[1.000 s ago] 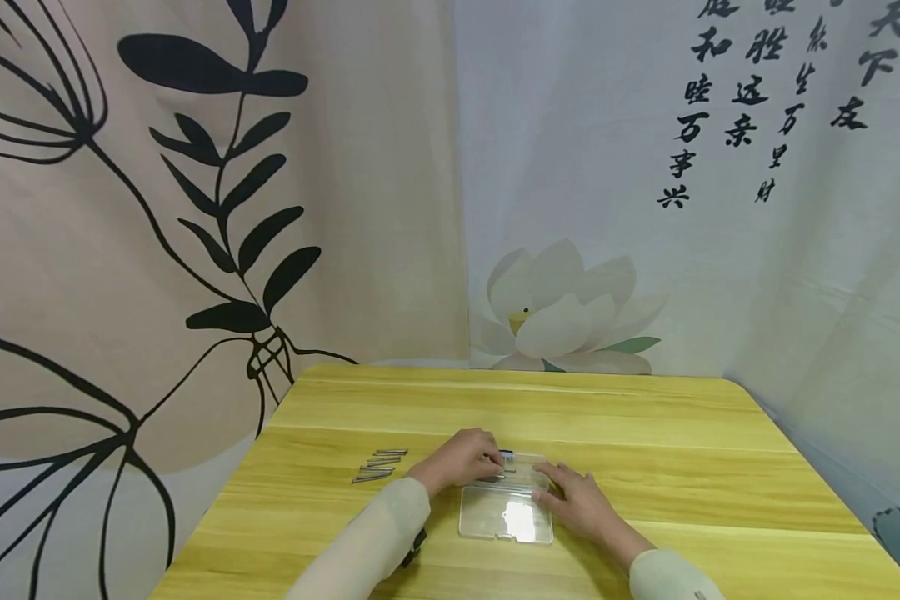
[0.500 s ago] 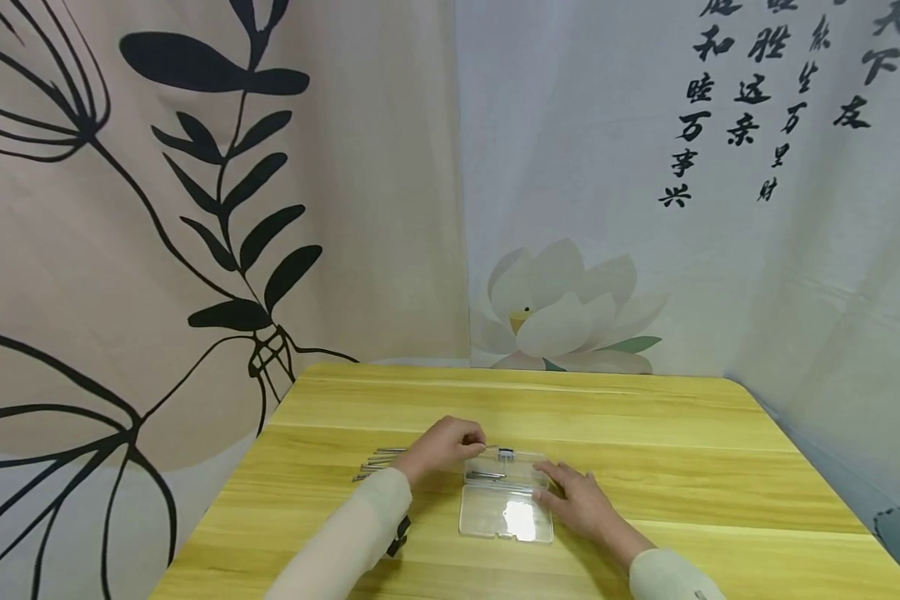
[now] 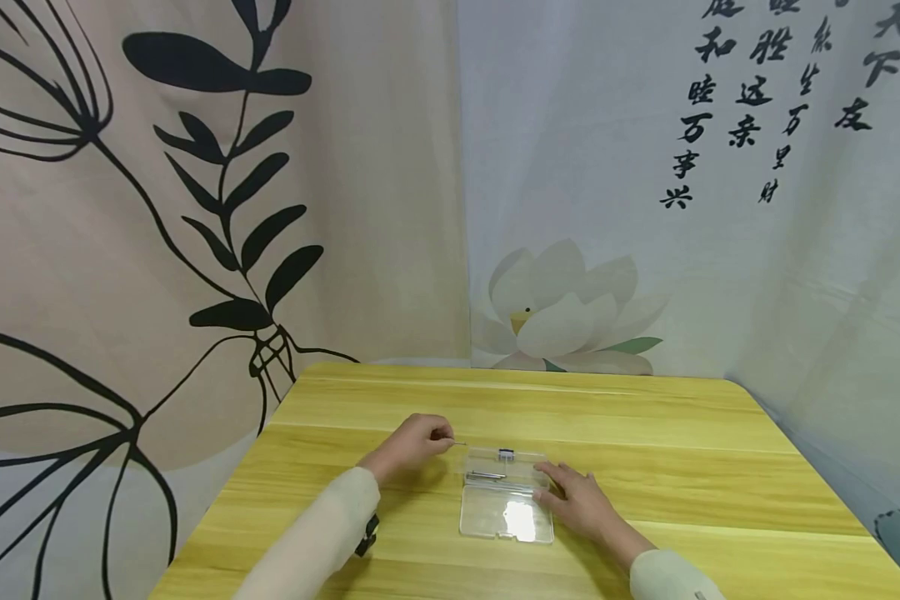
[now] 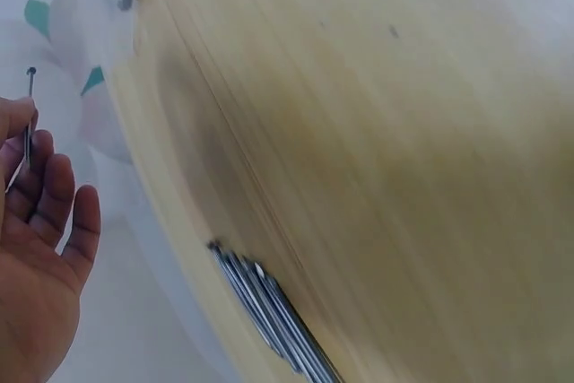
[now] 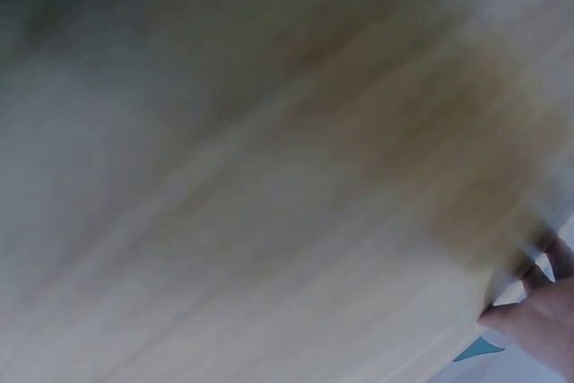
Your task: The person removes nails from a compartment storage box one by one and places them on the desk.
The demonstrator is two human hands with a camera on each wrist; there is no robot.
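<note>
In the head view my left hand [image 3: 412, 440] pinches a single nail [image 3: 459, 443] between thumb and fingertips, just left of the box. The left wrist view shows that nail [image 4: 30, 87] with its head pointing up the frame. A clear plastic box [image 3: 525, 468] lies with its lid [image 3: 483, 517] folded toward me; a few nails [image 3: 487, 476] lie inside. My right hand [image 3: 579, 502] rests on the box's right side, fingertips and thumb touching it. In the right wrist view only part of that hand [image 5: 538, 320] shows, and the box is blurred.
A bunch of loose nails [image 4: 273, 316] lies on the table in the left wrist view; my left arm hides it in the head view. The wooden table [image 3: 682, 450] ends at a printed curtain [image 3: 382, 208] behind.
My left hand came out of the box and moved left, a nail in its fingertips. Its arm now covers the loose nails. The right hand and box stayed put.
</note>
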